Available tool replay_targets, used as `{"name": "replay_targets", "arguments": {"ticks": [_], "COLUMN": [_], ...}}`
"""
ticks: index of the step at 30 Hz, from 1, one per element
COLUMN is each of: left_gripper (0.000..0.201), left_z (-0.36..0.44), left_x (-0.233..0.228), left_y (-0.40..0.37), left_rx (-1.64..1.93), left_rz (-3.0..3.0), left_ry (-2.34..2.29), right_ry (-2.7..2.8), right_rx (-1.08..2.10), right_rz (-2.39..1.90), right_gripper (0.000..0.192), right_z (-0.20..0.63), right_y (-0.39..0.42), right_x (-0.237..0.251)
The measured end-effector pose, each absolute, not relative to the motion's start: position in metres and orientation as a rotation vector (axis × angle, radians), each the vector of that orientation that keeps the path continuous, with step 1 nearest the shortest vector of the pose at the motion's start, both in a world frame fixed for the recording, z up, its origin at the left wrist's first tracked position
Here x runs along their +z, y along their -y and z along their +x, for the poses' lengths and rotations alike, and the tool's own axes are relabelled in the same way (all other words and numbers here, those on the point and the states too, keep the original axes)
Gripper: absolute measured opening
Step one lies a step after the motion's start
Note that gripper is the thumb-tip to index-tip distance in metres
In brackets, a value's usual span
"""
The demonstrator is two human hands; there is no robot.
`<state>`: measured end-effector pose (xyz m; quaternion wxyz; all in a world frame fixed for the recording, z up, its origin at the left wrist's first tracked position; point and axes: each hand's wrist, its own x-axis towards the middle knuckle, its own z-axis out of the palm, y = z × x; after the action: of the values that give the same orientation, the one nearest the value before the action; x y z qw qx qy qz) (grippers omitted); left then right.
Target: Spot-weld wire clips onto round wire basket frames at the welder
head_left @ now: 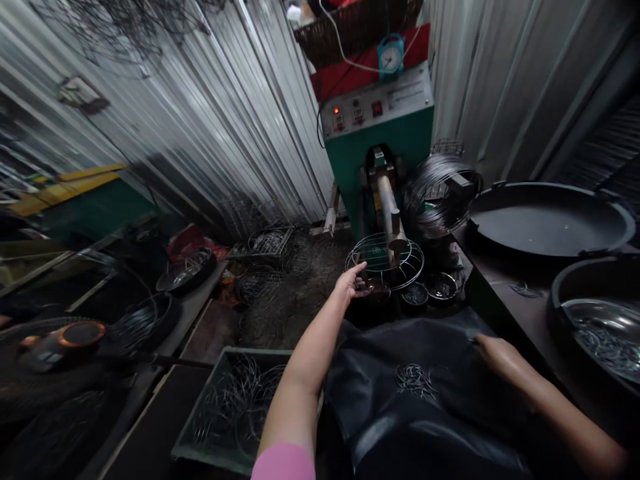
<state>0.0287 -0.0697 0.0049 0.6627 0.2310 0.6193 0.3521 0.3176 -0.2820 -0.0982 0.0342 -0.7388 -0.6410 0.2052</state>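
Note:
My left hand (351,281) reaches forward with its fingers apart, at the near left rim of a round wire frame (384,259); whether it touches the rim I cannot tell. The frame sits under the metal arm (389,208) of a green machine (380,133). My right hand (493,351) rests on a black apron (425,373) over my lap, its fingers pressed on the cloth at the right edge. A small bunch of wire pieces (416,380) lies on the apron between my arms.
A wire coil (437,190) stands right of the machine. Small bowls (429,291) sit below the frame. Large dark pans (550,220) and a bowl of wire bits (607,337) fill the right bench. A tray of wire rings (235,407) and piled wire frames (280,267) lie left.

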Motion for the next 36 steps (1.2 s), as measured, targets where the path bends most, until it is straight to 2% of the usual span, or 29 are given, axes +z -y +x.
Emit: {"name": "replay_targets", "arguments": {"ticks": [4,6,10,14,22,36], "left_gripper": [0.032,0.029,0.028,0.032,0.052,0.053], "left_z": [0.032,0.034,0.039,0.048,0.059,0.066], "left_x": [0.009,0.008,0.004,0.001,0.000,0.010], "left_y": [0.072,0.074,0.083,0.098,0.112,0.115], "left_rx": [0.803,0.849,0.996,1.127,1.267,1.315], "left_rz": [0.496,0.452,0.398,0.354,0.364,0.372], "left_ry": [-1.391,-1.358,-1.331,-1.268,-1.233,-1.235], "right_ry": [1.526,1.253,0.881,0.965,1.232,1.185], "right_rx": [0.832,0.976,1.028,0.975,0.925,0.956], "right_rz": [-2.080,-1.882,-1.452,-1.178,-1.340,-1.319], "right_gripper": [0.012,0.018,0.045,0.040,0.034,0.033], "right_z": [0.327,0.323,0.289,0.237,0.207,0.211], "right_y": [0.294,0.295,0.264,0.204,0.163,0.161], "right_x": [-0.108,-0.102,-0.060,-0.022,-0.031,-0.026]}}
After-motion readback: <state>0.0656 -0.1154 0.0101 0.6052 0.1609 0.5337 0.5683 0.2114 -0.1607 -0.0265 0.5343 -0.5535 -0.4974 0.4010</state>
